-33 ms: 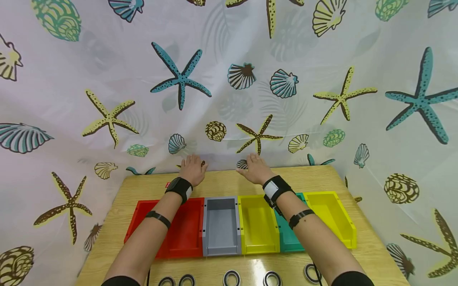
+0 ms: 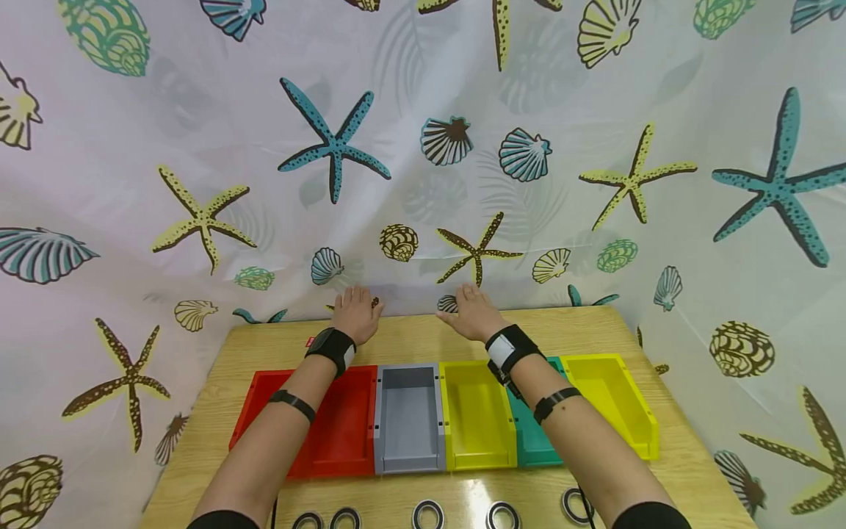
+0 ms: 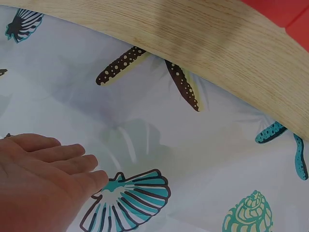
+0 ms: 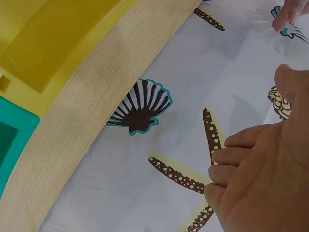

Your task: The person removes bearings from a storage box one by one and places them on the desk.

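Both hands reach past a row of bins toward the table's back edge, and neither holds anything. My left hand (image 2: 357, 316) has its fingers extended and lies beyond the red bin (image 2: 344, 419). In the left wrist view its palm and straight fingers (image 3: 72, 159) show against the printed cloth. My right hand (image 2: 474, 314), fingers also extended, is beyond the yellow bin (image 2: 479, 415) in the middle. The right wrist view shows that palm with relaxed fingers (image 4: 236, 154). Along the front lie several ring-shaped bearings (image 2: 428, 516), partly cut off by the frame's lower border.
Between the red and yellow bins sits a grey bin (image 2: 410, 419). A green bin (image 2: 538, 437) is partly behind the right forearm, with another yellow bin (image 2: 615, 404) at the far right. A white cloth (image 2: 423, 191) with shells and starfish surrounds the wooden table (image 2: 264, 345).
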Demonstrator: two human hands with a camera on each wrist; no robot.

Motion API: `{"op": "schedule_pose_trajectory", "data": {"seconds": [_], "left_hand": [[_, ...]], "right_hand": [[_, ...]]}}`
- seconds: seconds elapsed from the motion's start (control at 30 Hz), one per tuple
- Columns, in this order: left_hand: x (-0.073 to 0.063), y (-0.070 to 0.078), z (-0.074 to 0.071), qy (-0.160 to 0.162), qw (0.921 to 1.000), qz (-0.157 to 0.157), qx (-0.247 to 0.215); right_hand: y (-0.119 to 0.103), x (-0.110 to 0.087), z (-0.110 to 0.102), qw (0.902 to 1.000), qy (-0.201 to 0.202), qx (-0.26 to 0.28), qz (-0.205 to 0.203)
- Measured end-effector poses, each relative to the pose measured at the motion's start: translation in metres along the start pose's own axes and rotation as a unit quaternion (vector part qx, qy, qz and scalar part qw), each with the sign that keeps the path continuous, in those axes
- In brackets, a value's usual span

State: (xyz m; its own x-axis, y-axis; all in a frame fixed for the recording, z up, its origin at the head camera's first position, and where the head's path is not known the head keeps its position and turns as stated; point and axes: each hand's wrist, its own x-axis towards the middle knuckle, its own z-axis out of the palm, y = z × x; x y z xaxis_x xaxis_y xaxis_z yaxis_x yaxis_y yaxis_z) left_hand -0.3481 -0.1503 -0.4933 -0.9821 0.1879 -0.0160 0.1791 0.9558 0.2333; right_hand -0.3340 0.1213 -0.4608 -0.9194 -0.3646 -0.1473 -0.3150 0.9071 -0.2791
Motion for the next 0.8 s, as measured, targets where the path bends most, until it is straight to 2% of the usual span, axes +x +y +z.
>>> {"op": "schedule_pose_trajectory", "data": {"seconds": [0.2, 0.27, 0.37, 0.43, 0.53, 0.7, 0.8], "left_hand": [[-0.004, 0.000, -0.005, -0.001, 1.0000, 0.009, -0.002], [-0.009, -0.001, -0.008, 0.007, 0.9998, 0.019, -0.002], [-0.021, -0.003, -0.013, 0.035, 0.9990, 0.027, -0.007], [-0.031, -0.006, -0.016, 0.057, 0.9981, 0.023, -0.008], [-0.047, -0.010, -0.023, 0.080, 0.9962, 0.007, -0.033], [-0.082, -0.019, -0.036, 0.105, 0.9922, -0.022, -0.063], [-0.106, -0.028, -0.045, 0.110, 0.9901, -0.048, -0.073]], "right_hand": [[-0.003, 0.000, 0.002, 1.0000, 0.009, -0.001, -0.004], [-0.006, 0.000, 0.006, 0.9995, 0.030, -0.009, -0.005], [-0.019, -0.001, 0.014, 0.9963, 0.085, -0.010, -0.006], [-0.031, -0.003, 0.021, 0.9924, 0.122, 0.001, -0.010], [-0.054, -0.009, 0.030, 0.9864, 0.157, 0.039, -0.026], [-0.090, -0.023, 0.046, 0.9805, 0.166, 0.089, -0.056], [-0.111, -0.034, 0.055, 0.9785, 0.166, 0.094, -0.078]]}}
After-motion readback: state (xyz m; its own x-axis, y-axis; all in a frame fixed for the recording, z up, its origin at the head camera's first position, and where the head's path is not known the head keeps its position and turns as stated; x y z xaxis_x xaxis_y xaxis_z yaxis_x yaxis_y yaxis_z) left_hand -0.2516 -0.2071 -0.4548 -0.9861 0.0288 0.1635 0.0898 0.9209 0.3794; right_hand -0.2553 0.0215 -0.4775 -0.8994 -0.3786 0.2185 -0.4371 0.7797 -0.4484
